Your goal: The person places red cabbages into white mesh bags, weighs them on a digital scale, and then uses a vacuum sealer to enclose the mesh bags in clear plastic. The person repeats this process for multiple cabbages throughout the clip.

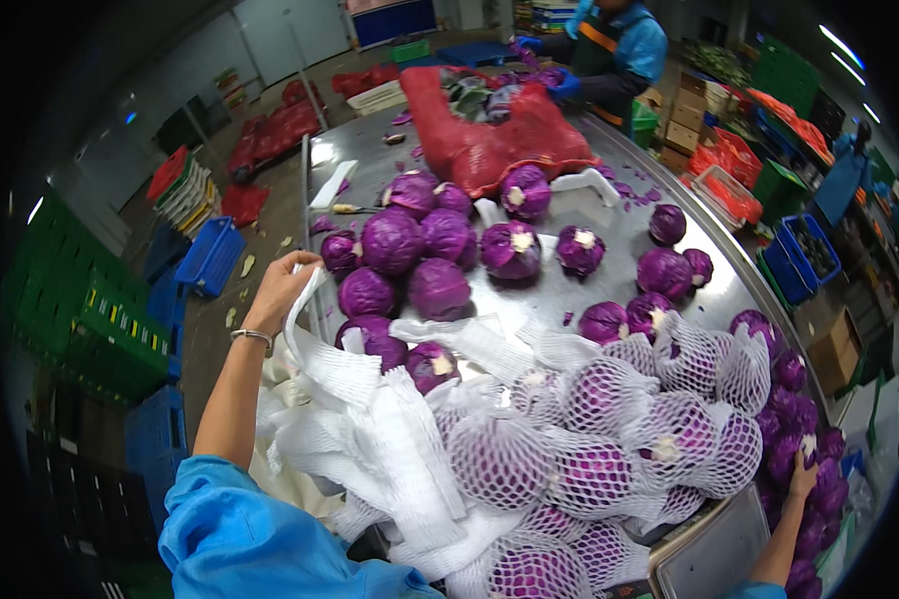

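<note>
My left hand (288, 288) pinches one end of a white foam net sleeve (322, 367), raised at the table's left edge. Below it lies a heap of flat foam net sleeves (397, 449). Far to the right, my right hand (800, 478) touches a pile of bare red cabbages (828, 494); whether its fingers grip one is unclear. Between my arms sit several red cabbages in white foam nets (502, 460). Beyond them, bare red cabbages (393, 239) stand on the metal table (607, 224), some with pale cut stems upward.
A red mesh sack (487, 150) with cabbages lies at the table's far end, where a person (614, 52) in blue gloves handles leaves. A yellow-handled knife (353, 210) lies at the left. A metal-topped device (712, 550) stands near me. Blue crates (211, 254) stand on the floor.
</note>
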### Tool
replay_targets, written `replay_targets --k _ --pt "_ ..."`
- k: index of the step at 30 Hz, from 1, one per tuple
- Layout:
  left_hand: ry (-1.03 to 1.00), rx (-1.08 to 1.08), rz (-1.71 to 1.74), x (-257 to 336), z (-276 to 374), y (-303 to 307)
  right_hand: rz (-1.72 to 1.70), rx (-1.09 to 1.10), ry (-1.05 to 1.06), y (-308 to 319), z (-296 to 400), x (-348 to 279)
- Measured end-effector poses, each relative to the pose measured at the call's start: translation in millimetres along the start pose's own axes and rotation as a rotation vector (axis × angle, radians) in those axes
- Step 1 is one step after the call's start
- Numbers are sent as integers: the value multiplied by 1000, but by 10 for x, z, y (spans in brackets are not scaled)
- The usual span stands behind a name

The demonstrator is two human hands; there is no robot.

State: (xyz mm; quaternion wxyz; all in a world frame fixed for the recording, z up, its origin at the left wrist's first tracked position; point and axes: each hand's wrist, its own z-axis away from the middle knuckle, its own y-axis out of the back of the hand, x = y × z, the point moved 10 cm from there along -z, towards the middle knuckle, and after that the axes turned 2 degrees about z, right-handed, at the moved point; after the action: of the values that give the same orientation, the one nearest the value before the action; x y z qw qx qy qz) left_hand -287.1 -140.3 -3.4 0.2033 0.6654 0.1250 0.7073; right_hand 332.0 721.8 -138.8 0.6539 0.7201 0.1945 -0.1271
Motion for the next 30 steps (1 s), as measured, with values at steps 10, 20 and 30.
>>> replay_targets --k 10,20,30 --pt "-34 -105 -523 -964 -603 -346 -547 -464 666 295 1827 -3420" --pt "27 -306 -259 -1598 872 -557 -316 -1341 978 -1423 5522 -5770" --pt "184 -283 281 -1806 688 -598 -48 -1044 1112 -1963 6540 -5891"
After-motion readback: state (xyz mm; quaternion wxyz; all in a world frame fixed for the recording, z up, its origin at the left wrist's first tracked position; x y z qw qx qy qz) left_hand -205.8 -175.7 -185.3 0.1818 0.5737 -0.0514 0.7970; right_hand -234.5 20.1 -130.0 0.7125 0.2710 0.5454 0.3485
